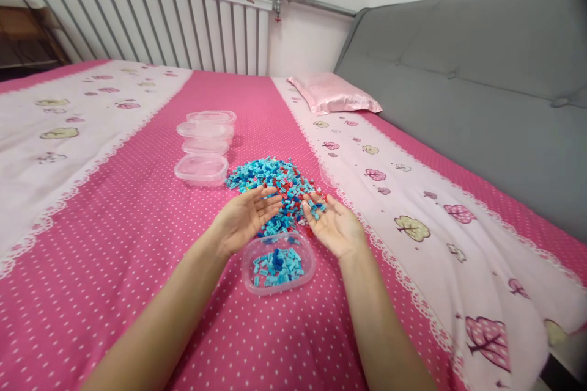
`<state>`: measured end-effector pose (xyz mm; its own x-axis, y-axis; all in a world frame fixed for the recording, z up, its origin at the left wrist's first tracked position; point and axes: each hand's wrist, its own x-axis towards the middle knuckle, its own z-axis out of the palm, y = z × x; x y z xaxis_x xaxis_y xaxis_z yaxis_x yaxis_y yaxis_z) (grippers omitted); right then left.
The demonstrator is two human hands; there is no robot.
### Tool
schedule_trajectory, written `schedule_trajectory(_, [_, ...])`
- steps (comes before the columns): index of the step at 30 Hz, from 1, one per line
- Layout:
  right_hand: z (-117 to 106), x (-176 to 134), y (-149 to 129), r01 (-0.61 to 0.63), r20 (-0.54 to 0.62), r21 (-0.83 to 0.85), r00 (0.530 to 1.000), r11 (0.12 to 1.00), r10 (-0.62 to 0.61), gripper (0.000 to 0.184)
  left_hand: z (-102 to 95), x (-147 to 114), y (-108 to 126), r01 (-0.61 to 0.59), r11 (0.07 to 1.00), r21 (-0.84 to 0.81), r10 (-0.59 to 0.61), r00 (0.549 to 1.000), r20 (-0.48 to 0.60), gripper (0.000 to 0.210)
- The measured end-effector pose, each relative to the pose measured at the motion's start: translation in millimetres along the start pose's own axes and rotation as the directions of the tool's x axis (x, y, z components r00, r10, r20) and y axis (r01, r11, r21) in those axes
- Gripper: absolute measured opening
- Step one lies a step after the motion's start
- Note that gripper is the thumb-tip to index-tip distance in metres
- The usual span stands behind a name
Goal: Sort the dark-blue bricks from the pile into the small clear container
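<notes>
A heap of small toy building bricks (261, 170), mostly light and dark blue with red ones among them, lies on the bed. My left hand (245, 218) is at the heap's near left side, palm turned inward, fingers apart and nothing visible in it. On the right, my right hand (337, 229) is palm up, with several light blue bricks (315, 208) resting on its fingers. Between my wrists, a clear plastic container (246, 281) holds a layer of light blue bricks and some dark blue ones.
Several clear plastic containers (202, 170) stand in a row left of the heap. A clear lid-like piece (326, 176) lies right of it. The pink dotted bedspread (220, 324) runs up to a radiator (183, 30). A pink pillow (334, 93) lies by the grey headboard (472, 73).
</notes>
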<state>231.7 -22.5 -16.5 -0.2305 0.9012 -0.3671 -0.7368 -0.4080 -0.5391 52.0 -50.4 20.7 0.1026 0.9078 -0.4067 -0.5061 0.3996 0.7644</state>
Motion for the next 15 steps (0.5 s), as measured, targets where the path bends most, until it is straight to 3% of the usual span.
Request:
schedule_trajectory(8, [23.0,-24.9,-3.2,-0.037,0.072,0.09,0.997,0.995,0.03,0.028,16.9,-16.8,-2.9,0.152,0.965,-0.214,-0.151,0.988,0.019,0.039])
schedule_trajectory(15, [31.0,-28.8,0.9,0.032,-0.029,0.125,0.999,0.992,-0.029,0.02,19.1,-18.0,-7.2,0.194,0.947,-0.255,-0.188,0.981,0.051,0.046])
